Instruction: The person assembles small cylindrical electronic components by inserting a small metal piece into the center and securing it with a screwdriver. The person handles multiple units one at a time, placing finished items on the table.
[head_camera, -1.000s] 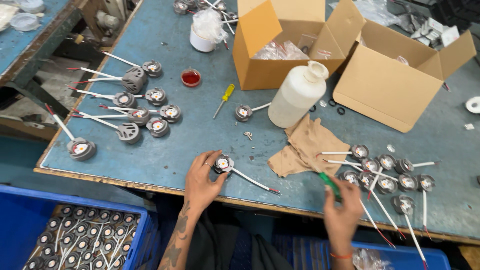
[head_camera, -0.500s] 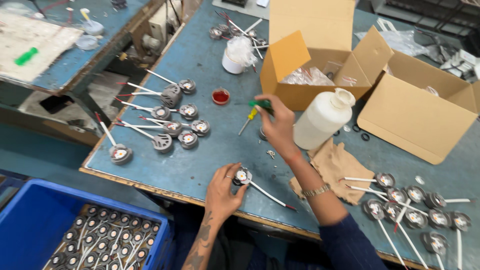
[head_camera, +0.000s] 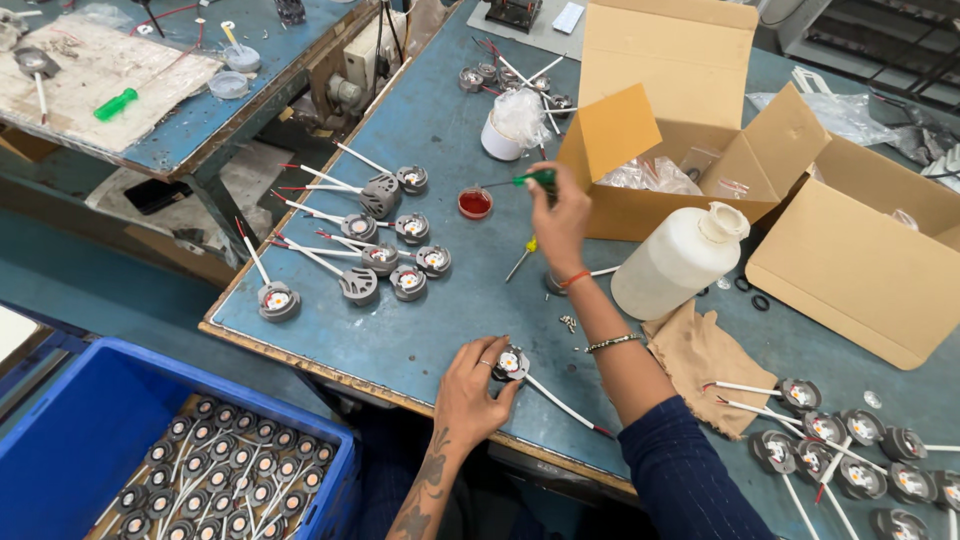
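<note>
The left hand (head_camera: 468, 392) is resting on the blue worktable (head_camera: 420, 330) near its front edge, its fingers closing around a small round grey lamp part (head_camera: 511, 363) with a bright centre. The fingertips are pinching the part's rim, pressing it flat to the table. A thin white wire with a red tip (head_camera: 563, 405) is trailing from the part, away from the hand toward the table's front edge.

Just beyond that grip, a few tiny screws (head_camera: 568, 322) are lying loose on the table. Beside them, away from the left hand, a tan cloth (head_camera: 705, 360) is lying crumpled, with a cluster of finished lamp parts (head_camera: 850, 445) past it.

Farther out, the right hand (head_camera: 560, 220) is reaching across the table, its fingers clamping on a green-handled screwdriver (head_camera: 530, 178). The tool's thin shaft is pointing away from this grip toward a small red dish (head_camera: 475, 203), its tip just beside or over the dish; I cannot tell whether they are touching. Below the hand a yellow-handled screwdriver (head_camera: 523, 255) is lying on the table. A white plastic bottle (head_camera: 680, 262) is lying tilted close to the wrist, and an open cardboard box (head_camera: 660, 150) is standing right behind the hand. Beyond the dish, another group of lamp parts (head_camera: 380, 250) is lying spread out.
</note>
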